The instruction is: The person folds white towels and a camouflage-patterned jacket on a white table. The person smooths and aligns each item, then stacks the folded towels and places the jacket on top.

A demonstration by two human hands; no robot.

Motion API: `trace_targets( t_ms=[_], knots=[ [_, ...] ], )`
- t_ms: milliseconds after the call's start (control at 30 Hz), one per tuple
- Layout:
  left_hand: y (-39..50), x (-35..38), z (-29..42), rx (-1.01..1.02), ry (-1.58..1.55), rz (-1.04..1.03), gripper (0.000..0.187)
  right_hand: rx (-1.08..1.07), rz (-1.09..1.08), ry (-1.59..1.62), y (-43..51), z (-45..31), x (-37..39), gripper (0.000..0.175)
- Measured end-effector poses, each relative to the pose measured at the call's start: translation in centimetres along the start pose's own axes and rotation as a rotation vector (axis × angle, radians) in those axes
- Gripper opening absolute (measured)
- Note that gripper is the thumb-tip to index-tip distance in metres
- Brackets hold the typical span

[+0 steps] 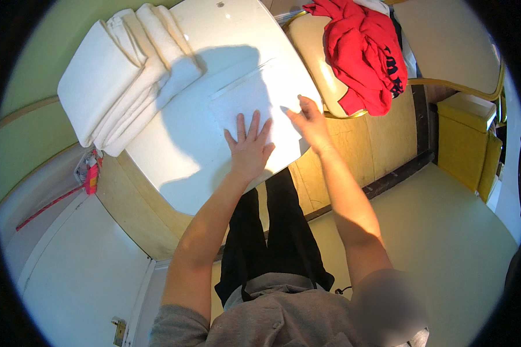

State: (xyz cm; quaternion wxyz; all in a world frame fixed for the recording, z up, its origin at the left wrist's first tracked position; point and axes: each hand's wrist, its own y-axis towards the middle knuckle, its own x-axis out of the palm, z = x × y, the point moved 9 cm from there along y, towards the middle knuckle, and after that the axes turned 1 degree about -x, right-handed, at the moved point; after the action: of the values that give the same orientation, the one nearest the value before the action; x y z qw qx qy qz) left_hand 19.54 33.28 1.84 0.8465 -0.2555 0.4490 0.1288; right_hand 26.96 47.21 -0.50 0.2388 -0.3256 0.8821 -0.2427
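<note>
A pale, thin flat sheet (243, 97) lies on the white tabletop (156, 173), with a narrow raised strip along its far part. Whether it is plastic, paper or cloth I cannot tell. My left hand (249, 152) rests palm down near its front edge, fingers spread. To the right, my right hand (311, 121) is at the tabletop's right side, thumb and forefinger apart, with nothing plainly between them. A shadow falls over much of the sheet. On the table's left side lies a stack of folded white cloths (126, 82), partly overhanging the edge.
Close to the table's right side stands a cream padded chair (312, 47) with a red garment (364, 56) heaped on it. Another chair (451, 43) is behind. A yellow box (462, 143) stands at right. Lower left is a white door (82, 269) with a handle.
</note>
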Motion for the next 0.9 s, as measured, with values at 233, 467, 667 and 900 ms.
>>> trace_targets(
  t_ms=[233,467,667,900],
  knots=[
    [0.8,-1.2,-0.6,-0.07,0.101,0.174,0.057,-0.252,0.075,0.041,-0.7,-0.1,-0.9,0.05],
    [4.9,-2.6,-1.7,-0.133,0.269,0.255,0.061,-0.697,0.052,-0.856,-1.4,-4.2,0.2,0.061],
    [5.9,-0.6,-3.1,-0.175,0.255,0.169,0.06,-0.629,-0.235,-1.045,-0.2,-0.9,4.6,0.059],
    [-0.7,-2.4,-5.5,-0.477,-0.426,0.623,0.067,-0.766,0.0,-0.512,-0.9,-1.8,0.7,0.072]
  ],
)
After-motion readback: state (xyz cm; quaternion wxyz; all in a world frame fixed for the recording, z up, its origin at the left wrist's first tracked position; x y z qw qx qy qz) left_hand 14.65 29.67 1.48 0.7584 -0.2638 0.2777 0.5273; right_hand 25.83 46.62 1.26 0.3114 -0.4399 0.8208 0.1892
